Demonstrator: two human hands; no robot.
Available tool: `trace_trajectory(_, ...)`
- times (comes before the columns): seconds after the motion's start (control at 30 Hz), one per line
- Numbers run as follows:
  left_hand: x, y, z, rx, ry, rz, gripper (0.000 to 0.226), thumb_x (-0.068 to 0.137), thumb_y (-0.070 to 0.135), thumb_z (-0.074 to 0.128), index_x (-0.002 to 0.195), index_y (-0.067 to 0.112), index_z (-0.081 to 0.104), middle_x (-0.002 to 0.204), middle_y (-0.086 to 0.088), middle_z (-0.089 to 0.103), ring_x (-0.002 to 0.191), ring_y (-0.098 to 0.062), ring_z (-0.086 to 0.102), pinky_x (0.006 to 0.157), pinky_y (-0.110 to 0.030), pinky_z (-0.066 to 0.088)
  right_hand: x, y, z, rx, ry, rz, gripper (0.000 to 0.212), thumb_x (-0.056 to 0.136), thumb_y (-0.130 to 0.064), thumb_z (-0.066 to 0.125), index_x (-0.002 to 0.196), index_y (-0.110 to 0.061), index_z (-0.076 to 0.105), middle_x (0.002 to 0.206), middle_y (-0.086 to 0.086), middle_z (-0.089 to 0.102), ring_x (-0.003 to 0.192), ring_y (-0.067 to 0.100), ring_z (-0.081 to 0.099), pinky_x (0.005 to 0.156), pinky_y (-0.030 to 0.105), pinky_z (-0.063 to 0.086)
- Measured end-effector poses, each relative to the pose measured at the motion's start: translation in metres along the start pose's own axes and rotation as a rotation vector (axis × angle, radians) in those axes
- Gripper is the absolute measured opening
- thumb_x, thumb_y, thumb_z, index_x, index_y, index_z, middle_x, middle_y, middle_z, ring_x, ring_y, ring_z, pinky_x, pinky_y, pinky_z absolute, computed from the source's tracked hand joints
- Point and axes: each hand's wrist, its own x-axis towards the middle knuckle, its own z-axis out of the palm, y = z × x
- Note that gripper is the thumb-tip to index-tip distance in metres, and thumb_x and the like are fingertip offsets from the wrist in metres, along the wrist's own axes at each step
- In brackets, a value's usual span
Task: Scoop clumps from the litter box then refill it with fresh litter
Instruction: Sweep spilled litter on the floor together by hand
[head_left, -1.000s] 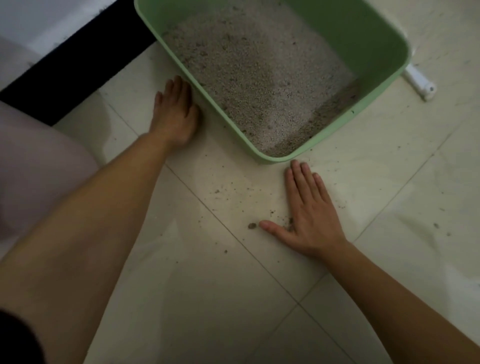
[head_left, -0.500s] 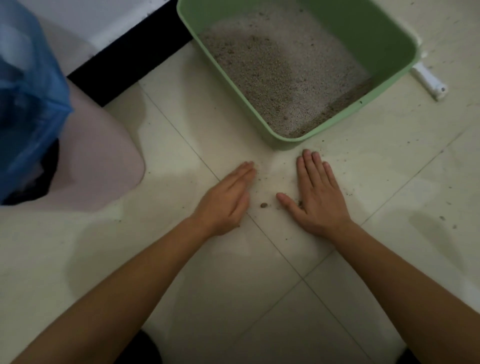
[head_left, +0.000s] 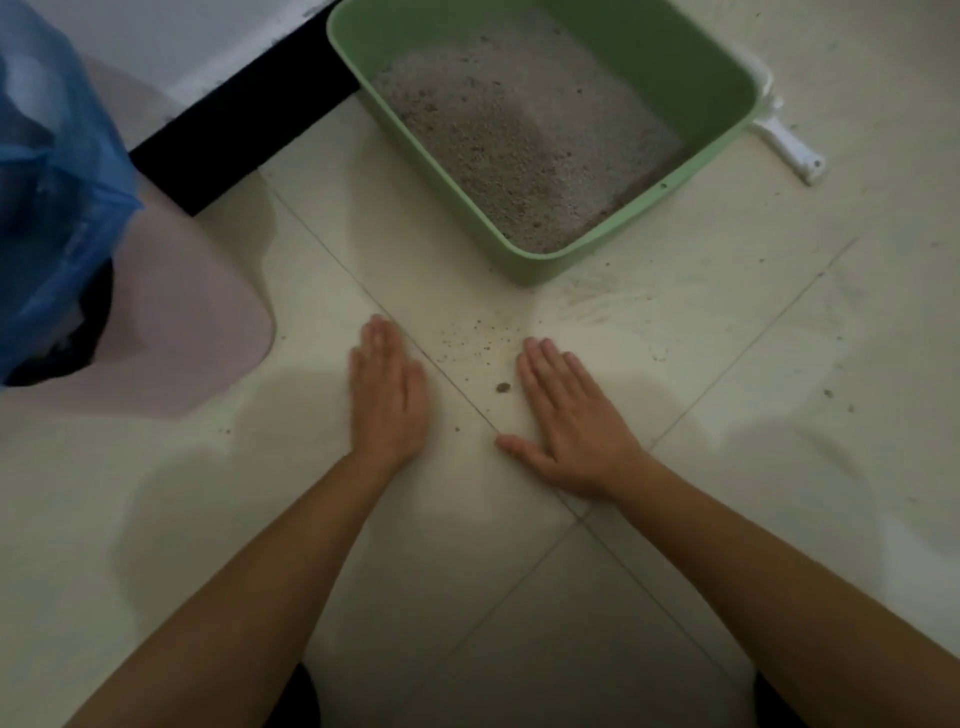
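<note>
Left hand (head_left: 387, 397) swung parallel to right hand (head_left: 569, 421) — both flat, empty; gritty litter (head_left: 470, 338) between.

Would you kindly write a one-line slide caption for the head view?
Both hands, left and right, flat on the tiled floor around spilled litter grains before a green litter box.

Head view, steeply down at floor (head_left: 727, 364)

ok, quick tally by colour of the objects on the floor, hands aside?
Green: 1, the litter box
White: 1, the handle sticking out behind the box; its head is hidden
Blue: 1, the plastic bag
Pink: 1, the bin holding the bag
Total: 4
Spilled litter grains not counted.
</note>
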Motion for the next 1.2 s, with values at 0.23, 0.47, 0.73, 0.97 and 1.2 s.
trace_trajectory(0.23, -0.013, 0.076, 0.028, -0.453, -0.083, 0.150, 0.072, 0.091, 0.044, 0.019, 0.152, 0.005, 0.019, 0.160, -0.003, 0.014, 0.149, -0.013, 0.010, 0.120, -0.021, 0.004, -0.019, 0.032, -0.006, 0.087, 0.154, 0.178, 0.084, 0.098, -0.066, 0.018, 0.157, -0.009, -0.002, 0.164, 0.011, -0.010, 0.151, 0.021, -0.013, 0.124, 0.042, 0.001)
trace_trajectory(0.47, -0.005, 0.043, 0.013, -0.354, 0.065, 0.186, 0.067, 0.092, 0.033, 0.022, 0.152, 0.003, 0.021, 0.159, -0.003, 0.015, 0.149, -0.015, 0.012, 0.122, -0.031, 0.007, -0.023, 0.066, -0.011, 0.104, 0.114, 0.622, 0.107, 0.086, -0.084, 0.007, 0.155, -0.004, -0.011, 0.162, 0.016, -0.017, 0.149, 0.026, -0.019, 0.123, 0.046, -0.001)
trace_trajectory(0.73, 0.020, 0.010, 0.006, -0.052, 0.056, 0.115, 0.068, 0.090, 0.028, 0.019, 0.152, 0.000, 0.018, 0.160, -0.017, 0.018, 0.149, -0.024, 0.012, 0.122, -0.037, -0.001, -0.015, -0.011, 0.005, 0.070, 0.027, 0.086, 0.092, 0.094, -0.073, 0.012, 0.156, -0.009, -0.010, 0.163, 0.010, -0.018, 0.149, 0.021, -0.021, 0.123, 0.044, 0.002)
trace_trajectory(0.97, 0.000, 0.070, 0.040, -0.074, -0.221, 0.499, 0.068, 0.091, 0.031, 0.019, 0.151, -0.002, 0.020, 0.159, -0.019, 0.019, 0.149, -0.026, 0.015, 0.122, -0.035, 0.003, -0.062, 0.087, -0.005, 0.205, 0.308, 0.866, 0.093, 0.094, -0.073, 0.012, 0.156, -0.006, -0.004, 0.164, 0.014, -0.011, 0.151, 0.027, -0.013, 0.123, 0.043, -0.004)
trace_trajectory(1.2, -0.023, 0.091, 0.041, -0.293, -0.252, 0.543, 0.064, 0.094, 0.030, 0.022, 0.151, 0.000, 0.022, 0.160, -0.011, 0.019, 0.149, -0.014, 0.014, 0.122, -0.033, 0.011, -0.081, 0.117, -0.004, 0.208, 0.196, 0.934, 0.105, 0.086, -0.083, 0.007, 0.155, -0.005, -0.011, 0.163, 0.014, -0.017, 0.150, 0.026, -0.018, 0.123, 0.043, -0.006)
